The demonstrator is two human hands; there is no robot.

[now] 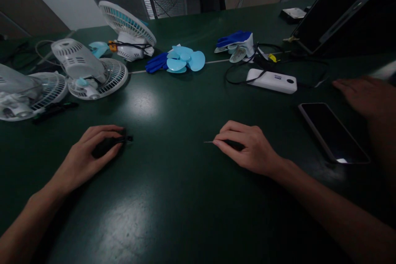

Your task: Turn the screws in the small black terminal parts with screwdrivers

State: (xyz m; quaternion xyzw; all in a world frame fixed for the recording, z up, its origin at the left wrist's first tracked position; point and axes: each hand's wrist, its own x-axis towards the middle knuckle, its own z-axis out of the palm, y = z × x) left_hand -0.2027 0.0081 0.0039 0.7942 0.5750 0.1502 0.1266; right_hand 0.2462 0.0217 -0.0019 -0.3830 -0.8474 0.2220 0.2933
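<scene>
My left hand point(93, 150), at the left of the green table point(167, 181), is closed in a pinch on a small black piece point(128, 138) with a dark squarish end. Its exact kind is too dark to make out. My right hand point(244, 144) rests on the tabletop right of centre, thumb and fingertips pinched on a thin metal pin-like piece point(208, 142). The pin points left, toward my other hand. A wide stretch of tabletop separates the two hands, and the pieces they hold are apart.
White fans point(86, 66) stand at the back left. Behind the hands lie a light-blue fan blade point(185, 60), blue-and-white gloves point(236, 41) and a white power bank point(272, 81) with a black cord. A phone point(334, 132) and another person's hand point(365, 95) are at the right.
</scene>
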